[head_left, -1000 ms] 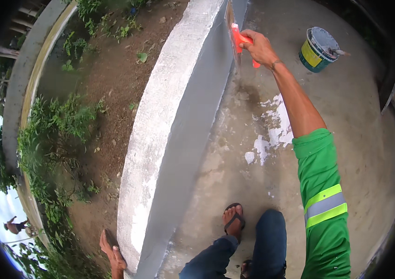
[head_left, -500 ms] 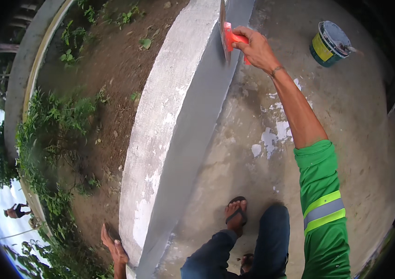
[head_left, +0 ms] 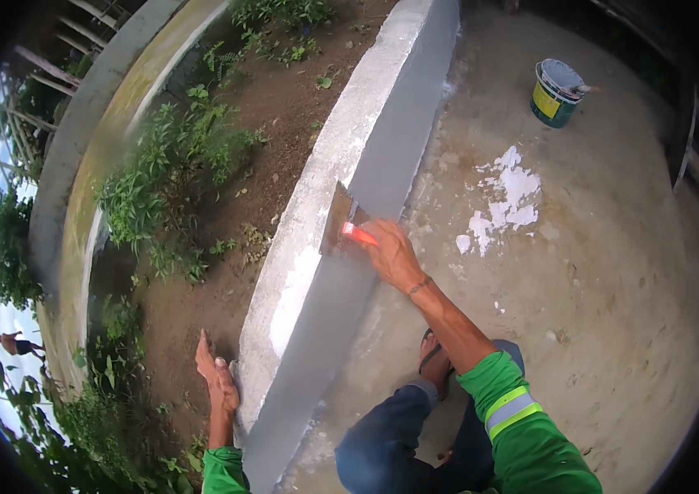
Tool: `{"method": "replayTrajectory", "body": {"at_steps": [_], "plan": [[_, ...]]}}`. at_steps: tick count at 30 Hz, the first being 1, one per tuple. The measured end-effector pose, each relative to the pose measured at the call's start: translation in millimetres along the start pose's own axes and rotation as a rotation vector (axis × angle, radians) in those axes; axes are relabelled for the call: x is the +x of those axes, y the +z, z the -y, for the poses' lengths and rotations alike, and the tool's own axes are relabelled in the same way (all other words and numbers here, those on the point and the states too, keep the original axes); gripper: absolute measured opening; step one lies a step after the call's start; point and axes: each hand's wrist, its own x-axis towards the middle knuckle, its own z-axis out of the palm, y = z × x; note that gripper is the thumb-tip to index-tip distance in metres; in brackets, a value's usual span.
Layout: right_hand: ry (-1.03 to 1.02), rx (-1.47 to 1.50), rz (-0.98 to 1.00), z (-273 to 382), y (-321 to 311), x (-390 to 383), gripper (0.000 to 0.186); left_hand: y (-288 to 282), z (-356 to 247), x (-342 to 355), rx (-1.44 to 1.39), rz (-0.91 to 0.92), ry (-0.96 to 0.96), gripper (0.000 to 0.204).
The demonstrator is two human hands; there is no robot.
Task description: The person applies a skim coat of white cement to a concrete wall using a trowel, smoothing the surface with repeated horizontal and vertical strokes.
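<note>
My right hand point(head_left: 396, 257) is closed round the red handle of a plastering trowel point(head_left: 335, 222) with a broad metal blade. The blade lies across the upper edge of a low wall point(head_left: 394, 144), where its rough, whitish top meets its smooth grey side. Some grey material shows along the blade near the handle. My left hand point(head_left: 219, 384), fingers stretched out and holding nothing, rests beside the wall's whitish top at the lower left.
A green bucket point(head_left: 557, 92) with a yellow label and a tool across its rim stands on the concrete floor. White splatters point(head_left: 507, 198) mark the floor. Left of the wall is soil with plants point(head_left: 156, 177). A person point(head_left: 18, 344) is far left.
My right hand has drawn the trowel back along the wall toward me, onto its upper edge. More of my left forearm shows, its hand still open beside the wall.
</note>
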Motion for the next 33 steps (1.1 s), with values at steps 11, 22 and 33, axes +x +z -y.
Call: {"method": "replayTrajectory", "body": {"at_steps": [11, 22, 33], "plan": [[-0.107, 0.115, 0.173, 132.1, 99.9, -214.7, 0.024, 7.9, 16.2, 7.6, -0.022, -0.041, -0.032, 0.069], [0.804, 0.893, -0.306, -14.3, 80.5, -250.0, 0.042, 12.2, 10.0, 0.0, 0.030, 0.058, -0.063, 0.069], [1.038, 1.107, -0.218, -98.0, 146.7, -187.5, 0.027, 7.5, 6.7, 2.3, -0.113, 0.033, -0.027, 0.067]]}}
